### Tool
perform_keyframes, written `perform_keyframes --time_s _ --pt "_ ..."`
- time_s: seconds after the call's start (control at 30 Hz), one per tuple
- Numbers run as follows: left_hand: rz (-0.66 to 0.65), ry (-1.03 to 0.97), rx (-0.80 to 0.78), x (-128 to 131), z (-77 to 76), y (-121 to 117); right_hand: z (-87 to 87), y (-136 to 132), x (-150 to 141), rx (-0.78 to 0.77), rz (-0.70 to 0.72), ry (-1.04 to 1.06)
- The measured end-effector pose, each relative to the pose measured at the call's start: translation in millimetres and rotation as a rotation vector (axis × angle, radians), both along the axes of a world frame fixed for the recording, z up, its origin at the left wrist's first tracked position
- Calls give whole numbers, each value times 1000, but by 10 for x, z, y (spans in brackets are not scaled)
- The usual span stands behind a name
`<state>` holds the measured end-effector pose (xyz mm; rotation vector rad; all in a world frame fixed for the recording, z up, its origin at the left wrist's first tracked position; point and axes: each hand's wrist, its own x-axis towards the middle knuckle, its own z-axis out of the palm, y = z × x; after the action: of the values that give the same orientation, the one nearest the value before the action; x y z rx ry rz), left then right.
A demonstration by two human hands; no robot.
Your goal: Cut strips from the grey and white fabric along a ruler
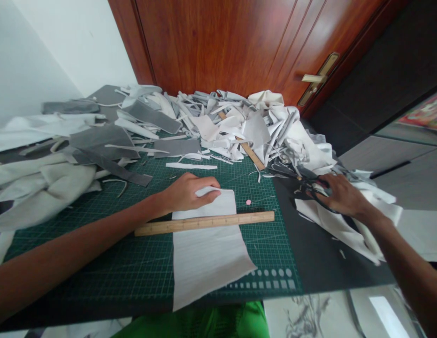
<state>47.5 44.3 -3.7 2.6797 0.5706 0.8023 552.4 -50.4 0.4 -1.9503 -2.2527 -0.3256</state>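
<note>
My left hand [189,193] lies palm down on the top end of a long white fabric strip [207,258], which runs across the green cutting mat [98,249]. A wooden ruler [204,223] lies across that strip just below my hand, and it does not appear to be held. My right hand [345,195] grips black-handled scissors [311,185] by their loops. The blades point left towards the scrap heap. White fabric offcuts [331,225] lie under my right hand on a black table surface [320,253].
A large heap of white and grey fabric scraps [239,126] with a wooden stick in it fills the back of the table, against a reddish-brown wooden door [232,42] with a brass handle [315,79]. A small pink dot [248,202] sits on the mat. Green clothing shows below the table edge.
</note>
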Motion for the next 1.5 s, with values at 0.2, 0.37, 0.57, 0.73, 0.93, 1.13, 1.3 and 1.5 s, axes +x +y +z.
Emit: perform_keyframes --time_s 0.2,0.37,0.57,0.73,0.93,1.13,1.3,1.5 --pt "-6 82 39 -24 86 65 98 -130 -98 -72 194 147" --pt "20 139 -54 2 -49 130 234 -152 -470 -237 306 120" --pt "22 75 -129 -4 -152 292 375 58 -899 -332 375 119" --pt "-47 2 -201 -37 -214 344 384 341 -1068 -366 385 81" --pt "-64 -57 -212 -66 -225 349 341 449 -996 -379 380 118" --pt "-68 -82 -230 -68 -217 351 271 421 -807 -357 320 165" --pt "-49 -62 -246 -70 -202 350 288 515 -1050 -418 405 148" --pt "-16 -15 -229 -64 -199 353 282 675 -1401 -448 461 108"
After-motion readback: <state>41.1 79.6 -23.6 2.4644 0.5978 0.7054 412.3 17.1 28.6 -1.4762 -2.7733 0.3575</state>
